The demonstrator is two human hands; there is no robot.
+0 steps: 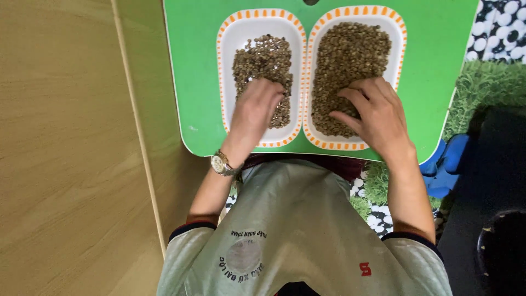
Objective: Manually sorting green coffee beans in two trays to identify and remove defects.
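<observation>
In the head view, a green bench [427,66] carried two white rectangular trays with orange-dashed rims, set side by side and touching along their long edges. The left tray [230,55] held a thinner, darker heap of small brownish beans [263,55], with bare white showing around it. The right tray [397,49] was filled more fully with paler, olive-brown beans [350,49].

The left hand [255,109] lay palm down in the left tray, fingers [268,90] loosely spread over the near part of the heap, touching the beans and not closed on anything that could be seen. A metal wristwatch [222,163] sat on that wrist. The right hand [378,118] rested in the right tray, fingers [356,98] bent and pressed onto the beans at the near side; whether any were pinched between them I could not tell.

A wooden panel [66,148] stood to the left. A blue object [446,164] lay beside green, grass-like matting [493,82] to the right.
</observation>
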